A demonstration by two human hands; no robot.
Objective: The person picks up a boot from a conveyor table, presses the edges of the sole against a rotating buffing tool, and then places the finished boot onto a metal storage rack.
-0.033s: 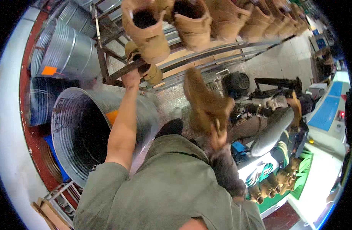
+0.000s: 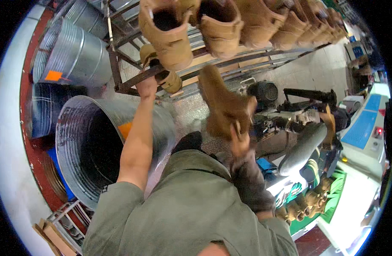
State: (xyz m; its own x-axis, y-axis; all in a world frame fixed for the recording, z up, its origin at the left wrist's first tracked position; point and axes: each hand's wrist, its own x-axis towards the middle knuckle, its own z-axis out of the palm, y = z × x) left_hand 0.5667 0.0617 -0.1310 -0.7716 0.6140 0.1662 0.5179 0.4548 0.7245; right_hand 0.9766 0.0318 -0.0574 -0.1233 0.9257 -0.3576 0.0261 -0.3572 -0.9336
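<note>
In my right hand (image 2: 240, 144) is a brown boot (image 2: 221, 104), its toe pointing away and up. My fingers close on the boot's near end, and the hand is slightly blurred. A dark sleeve covers that forearm. My left arm reaches forward, and my left hand (image 2: 147, 87) is closed at the lower bar of a dark metal rack (image 2: 130, 86), its fingertips partly hidden by the bar. Just above that hand, smaller tan boots (image 2: 170, 81) show on the lower level. A row of tan boots (image 2: 172, 45) stands along the top.
A large open metal drum (image 2: 83, 104) lies close on my left, with more ribbed drums (image 2: 70, 51) behind it. At right are a machine with a dark motor (image 2: 264, 94), a grey padded piece (image 2: 304, 147), brown boots on a green surface (image 2: 300, 209) and a blue-and-white panel (image 2: 362, 126).
My right hand has moved a little up and left with the boot, tilting it slightly. My left hand stays at the rack bar. The whole view has shifted slightly.
</note>
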